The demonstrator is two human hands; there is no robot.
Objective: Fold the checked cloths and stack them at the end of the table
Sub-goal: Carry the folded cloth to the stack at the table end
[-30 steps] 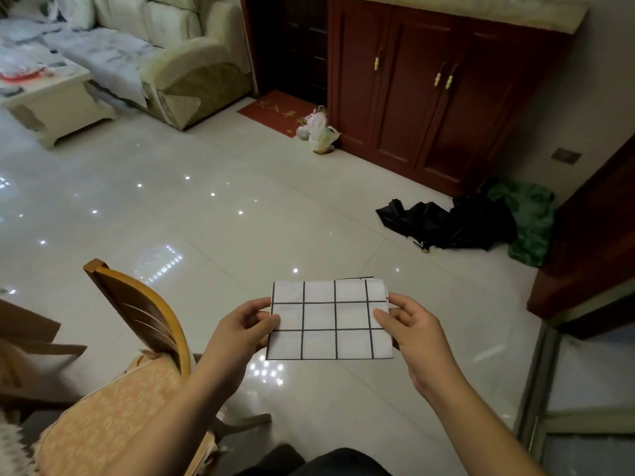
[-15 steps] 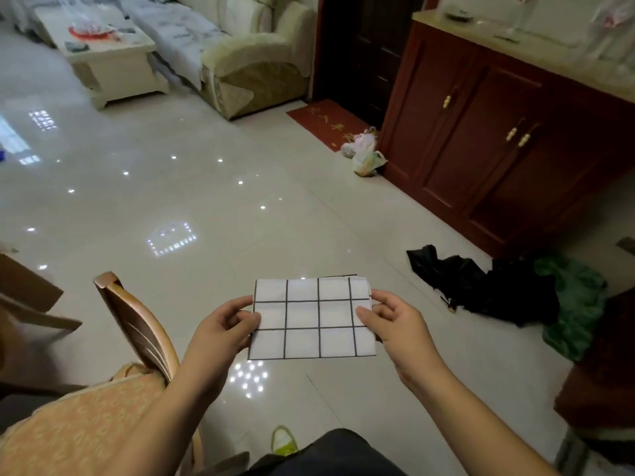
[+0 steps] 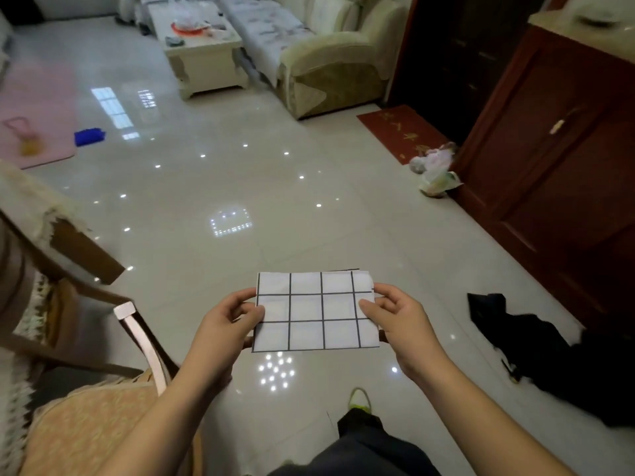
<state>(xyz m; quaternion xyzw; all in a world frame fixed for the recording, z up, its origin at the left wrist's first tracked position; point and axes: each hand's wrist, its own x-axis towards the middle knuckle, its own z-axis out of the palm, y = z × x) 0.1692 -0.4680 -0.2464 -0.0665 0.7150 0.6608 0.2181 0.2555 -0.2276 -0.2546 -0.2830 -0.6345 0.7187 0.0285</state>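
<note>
We see the folded cloth (image 3: pixel 315 310) held flat in the air over the floor (image 3: pixel 240 187), left hand (image 3: pixel 225 329) and right hand (image 3: pixel 400 326) each pinching a short edge, likely to keep the fold tidy for stacking; no table visible

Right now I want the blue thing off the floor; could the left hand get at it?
Probably not. The left hand is pinching the folded checked cloth, and the blue object lies far off across the open floor, near the pink mat.
</note>
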